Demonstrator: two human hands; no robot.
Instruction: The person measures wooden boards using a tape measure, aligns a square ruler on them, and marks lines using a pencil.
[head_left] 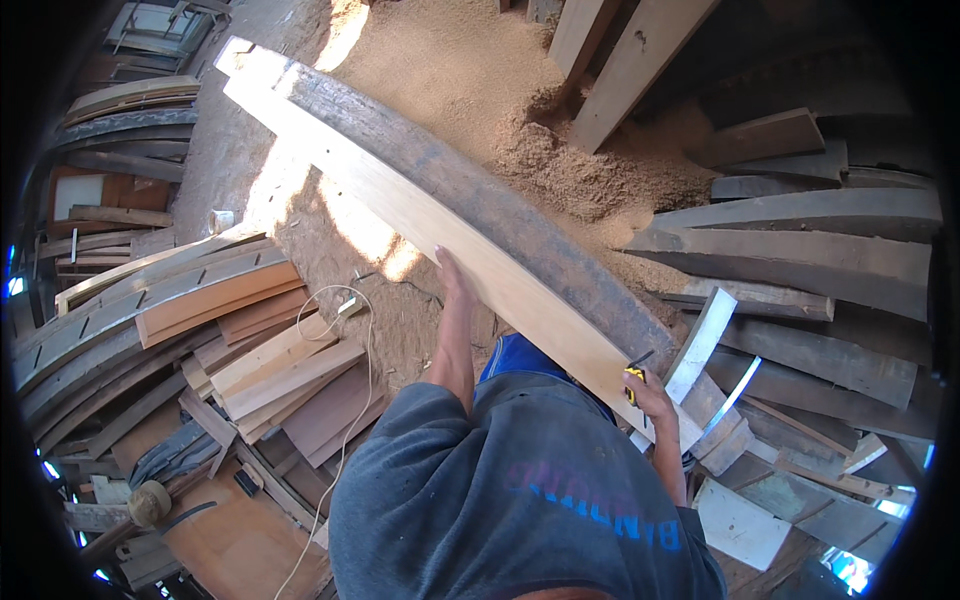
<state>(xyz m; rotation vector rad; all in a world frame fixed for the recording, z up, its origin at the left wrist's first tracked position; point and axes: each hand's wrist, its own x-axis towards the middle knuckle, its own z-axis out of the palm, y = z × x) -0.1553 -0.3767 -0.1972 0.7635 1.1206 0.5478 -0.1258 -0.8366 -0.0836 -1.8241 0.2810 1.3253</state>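
Observation:
A long pale wooden plank [400, 205] runs diagonally from the far left to the near right. It lies alongside a weathered dark beam [480, 185]. My left hand [455, 275] grips the plank's near edge around its middle, with some fingers hidden. At the plank's near right end, my right hand [655, 398] is closed around a small yellow-and-black tool that looks like a tape measure [632, 384]. Thin dark pieces stick out beside it; what they are is too small to tell.
Stacked boards [290, 370] fill the left side, with a pale cord [371, 330] trailing past them. Sawdust [440, 60] covers the far ground. More timber [800, 250] is piled at the right, and an upright pale board [700, 345] stands near my right hand.

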